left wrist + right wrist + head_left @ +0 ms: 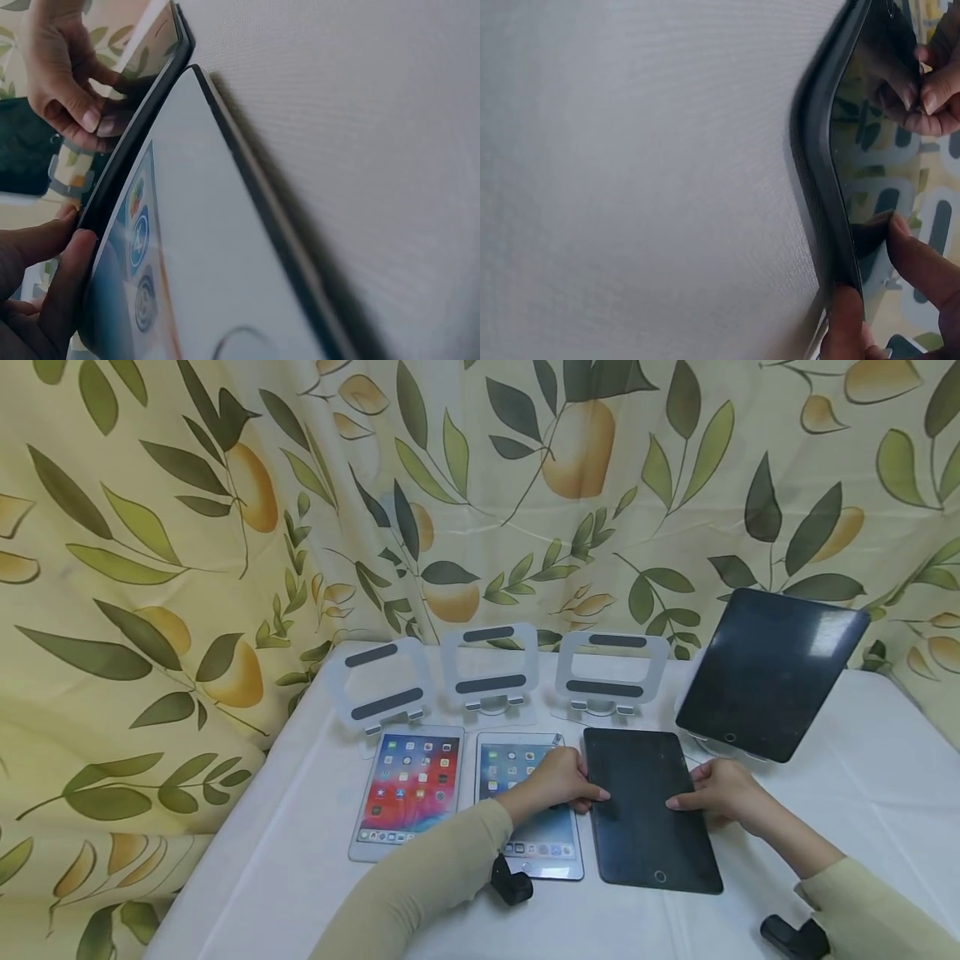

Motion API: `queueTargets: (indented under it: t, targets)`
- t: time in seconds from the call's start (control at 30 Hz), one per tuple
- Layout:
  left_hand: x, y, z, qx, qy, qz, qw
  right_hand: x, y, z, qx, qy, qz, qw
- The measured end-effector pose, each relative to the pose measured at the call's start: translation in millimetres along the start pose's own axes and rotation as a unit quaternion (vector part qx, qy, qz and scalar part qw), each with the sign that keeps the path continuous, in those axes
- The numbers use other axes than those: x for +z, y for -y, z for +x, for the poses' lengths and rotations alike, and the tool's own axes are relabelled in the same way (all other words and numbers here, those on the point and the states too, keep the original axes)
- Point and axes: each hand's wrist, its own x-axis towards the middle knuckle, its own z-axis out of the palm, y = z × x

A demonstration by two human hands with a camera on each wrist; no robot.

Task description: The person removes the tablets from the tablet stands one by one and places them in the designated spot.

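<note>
A black tablet [652, 835] with a dark screen lies before me, its home button toward my side. My left hand [558, 778] pinches its left edge, thumb on top of the screen. At the opposite edge my right hand [723, 793] grips the same tablet, thumb over the glass and fingers at the side, as the right wrist view shows with the dark rim [832, 157]. Under my left wrist a white tablet [540, 852] with a lit home screen is partly covered. Further left rests another white tablet [412, 785] showing a red and blue screen of app icons.
Behind the tablets stand a left stand [386, 697], a middle stand [491, 683] and a right stand [611, 687], all pale with dark pads. A second black tablet [772, 677] leans on a stand at the right. A patterned curtain [480, 485] hangs behind the white-covered table [277, 877].
</note>
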Motion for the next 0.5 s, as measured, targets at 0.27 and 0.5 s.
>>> queueTargets:
  t: [0.27,0.5]
  targets:
    - [1.5,-2.3,3.7,-0.016,0.006,0.032,0.9993,1.1,-2.6,3.2,0.005,0.006,-0.007,1.000]
    - [-3.4,-2.0,6.0,-0.001,0.014,0.066,0.9977,1.0,-4.1,3.5,-0.006,0.003,-0.003,1.000]
